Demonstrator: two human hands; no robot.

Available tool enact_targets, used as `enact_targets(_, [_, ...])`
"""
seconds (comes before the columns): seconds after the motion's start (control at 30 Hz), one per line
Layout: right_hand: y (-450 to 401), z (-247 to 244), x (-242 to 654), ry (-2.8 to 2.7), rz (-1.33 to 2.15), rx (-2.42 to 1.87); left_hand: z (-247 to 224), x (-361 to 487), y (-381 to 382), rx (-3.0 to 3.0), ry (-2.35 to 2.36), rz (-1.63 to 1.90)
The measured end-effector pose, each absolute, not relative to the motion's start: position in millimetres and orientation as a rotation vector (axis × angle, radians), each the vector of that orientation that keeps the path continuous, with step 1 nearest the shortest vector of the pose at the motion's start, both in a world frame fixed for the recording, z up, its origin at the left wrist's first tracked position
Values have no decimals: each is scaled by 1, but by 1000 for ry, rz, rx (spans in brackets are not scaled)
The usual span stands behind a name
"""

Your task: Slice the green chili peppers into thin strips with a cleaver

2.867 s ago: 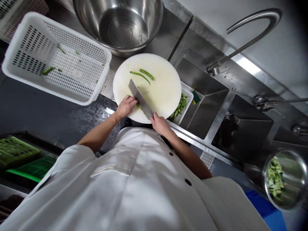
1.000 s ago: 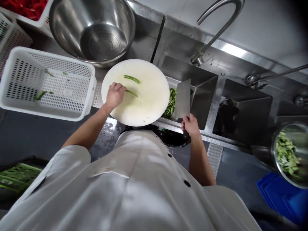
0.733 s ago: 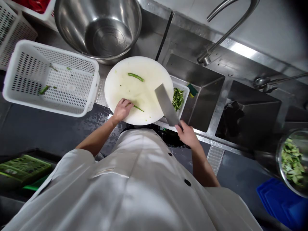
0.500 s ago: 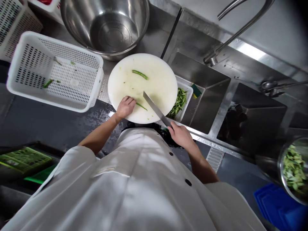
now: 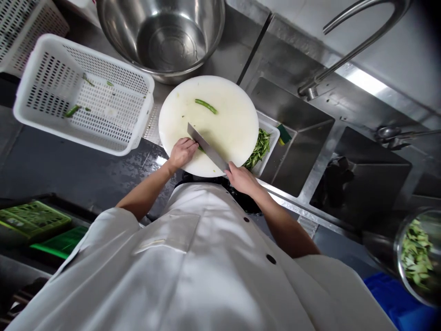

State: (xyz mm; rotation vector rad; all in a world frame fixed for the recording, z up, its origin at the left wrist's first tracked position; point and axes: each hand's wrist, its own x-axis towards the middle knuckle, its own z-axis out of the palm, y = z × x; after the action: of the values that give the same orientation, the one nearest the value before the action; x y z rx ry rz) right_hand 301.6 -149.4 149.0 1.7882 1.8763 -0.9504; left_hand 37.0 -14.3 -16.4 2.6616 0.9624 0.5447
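Observation:
My right hand (image 5: 242, 178) is closed round the handle of a kitchen knife (image 5: 208, 148), whose blade slants across the round white cutting board (image 5: 237, 115). Against the blade's left side, my left hand (image 5: 184, 152) presses its bent fingers on a green chili pepper (image 5: 201, 148), mostly hidden by the fingers and blade. A second green chili pepper (image 5: 206, 106) lies whole on the far part of the board. Sliced green peppers (image 5: 260, 149) fill part of a white basket (image 5: 272, 151) just right of the board.
A white perforated basket (image 5: 146, 99) with a few pepper bits stands at left. Behind the board sits a large steel bowl (image 5: 213, 37). Steel sinks (image 5: 292, 170) and a faucet (image 5: 339, 62) are at right, with a bowl of cut greens (image 5: 415, 255) beyond.
My right hand has brought the knife leftward, so the blade now lies over the pepper beside my left fingertips. My left hand keeps its hold on the pepper. The view has shifted slightly.

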Motion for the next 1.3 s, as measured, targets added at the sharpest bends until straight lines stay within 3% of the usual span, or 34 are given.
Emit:
enact_targets(0.43, [-123, 138, 281, 1933, -979, 1758, -11, 24, -7, 2687, 1071, 635])
enact_targets(0.7, [-128, 160, 291, 1931, -960, 1756, -18, 15, 8, 2632, 1081, 607])
enact_targets(0.93, [-116, 130, 279, 1974, -1061, 1867, -12, 13, 5, 2533, 994, 633])
enact_targets(1.13, [-160, 116, 278, 2015, -1290, 2013, 26, 18, 102, 2336, 1299, 760])
enact_targets(1.3, [-178, 85, 259, 1899, -1614, 2289, 31, 88, 172, 2576, 931, 316])
